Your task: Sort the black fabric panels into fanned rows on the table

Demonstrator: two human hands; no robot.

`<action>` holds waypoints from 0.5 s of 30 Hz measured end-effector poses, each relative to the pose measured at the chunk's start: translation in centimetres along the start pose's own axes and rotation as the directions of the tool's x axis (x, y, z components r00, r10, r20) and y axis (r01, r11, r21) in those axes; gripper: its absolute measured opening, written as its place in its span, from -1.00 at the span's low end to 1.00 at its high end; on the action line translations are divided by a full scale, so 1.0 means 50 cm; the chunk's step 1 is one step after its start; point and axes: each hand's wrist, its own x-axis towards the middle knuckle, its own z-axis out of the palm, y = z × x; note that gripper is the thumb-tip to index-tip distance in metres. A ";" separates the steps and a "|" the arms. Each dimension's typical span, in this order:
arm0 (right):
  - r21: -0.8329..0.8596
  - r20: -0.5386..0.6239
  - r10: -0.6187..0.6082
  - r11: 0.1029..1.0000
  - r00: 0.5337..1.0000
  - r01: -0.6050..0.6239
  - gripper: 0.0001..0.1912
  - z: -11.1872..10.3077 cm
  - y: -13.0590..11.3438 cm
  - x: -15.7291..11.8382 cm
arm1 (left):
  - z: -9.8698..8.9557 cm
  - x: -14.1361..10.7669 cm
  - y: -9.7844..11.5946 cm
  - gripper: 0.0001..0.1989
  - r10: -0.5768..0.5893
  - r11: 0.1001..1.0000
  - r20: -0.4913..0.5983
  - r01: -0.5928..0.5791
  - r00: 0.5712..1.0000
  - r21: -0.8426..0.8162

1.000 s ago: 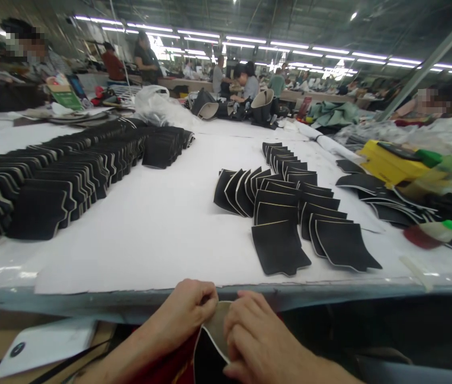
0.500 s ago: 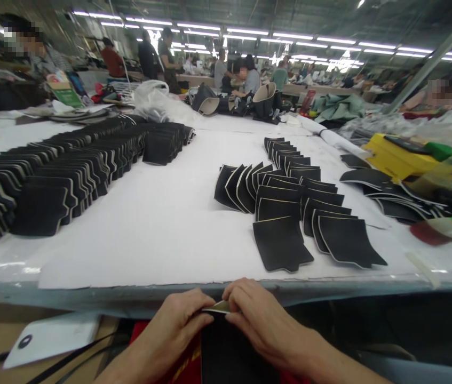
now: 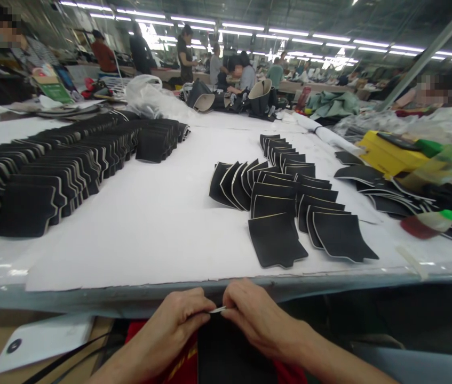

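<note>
Just below the table's front edge, my left hand (image 3: 183,317) and my right hand (image 3: 252,314) pinch the top edge of a black leather-like panel (image 3: 229,352) with a pale edge. Both sets of fingertips are close together on that edge, with a short strip of it showing between them. The panel's dark face hangs down toward my lap, over something red. On the table in front lie overlapping rows of similar black panels (image 3: 277,240), their edges pale.
Long rows of black panels (image 3: 25,210) fill the table's left side. A yellow box (image 3: 391,152), a bottle with a green top (image 3: 426,223) and loose black pieces lie at right. A white device (image 3: 44,341) sits below the table edge. People work in the background.
The gap between the panel's layers at the top edge, open before, now looks pressed flat between my fingers. The camera view has shifted slightly.
</note>
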 end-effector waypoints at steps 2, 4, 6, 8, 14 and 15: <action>0.018 -0.014 -0.019 1.000 1.000 0.019 -0.89 0.005 0.004 0.000 | 0.000 0.002 0.000 -0.74 0.005 1.000 0.015 -0.005 1.000 -0.011; 0.019 -0.043 -0.026 0.999 0.999 0.027 -0.87 0.010 0.007 0.001 | 0.003 0.005 -0.001 -0.74 0.006 1.000 0.022 -0.007 1.000 0.018; 0.008 -0.067 -0.026 1.000 0.997 0.026 -0.86 0.016 0.006 0.003 | 0.011 0.009 -0.005 -0.77 0.023 0.996 0.012 -0.024 1.000 0.091; -0.016 -0.076 -0.042 0.999 0.996 0.041 -0.86 0.020 0.005 0.004 | 0.024 0.013 -0.011 -0.80 0.049 0.986 -0.016 -0.046 0.999 0.159; -0.027 -0.066 -0.037 0.999 0.997 0.035 -0.85 0.008 0.008 -0.006 | 0.046 0.022 -0.016 -0.71 0.076 0.984 -0.033 -0.070 0.997 0.166; -0.021 -0.061 -0.018 1.000 0.998 0.017 -0.85 0.002 0.009 -0.010 | 0.045 0.023 -0.014 -0.71 0.074 0.986 -0.020 -0.070 0.997 0.149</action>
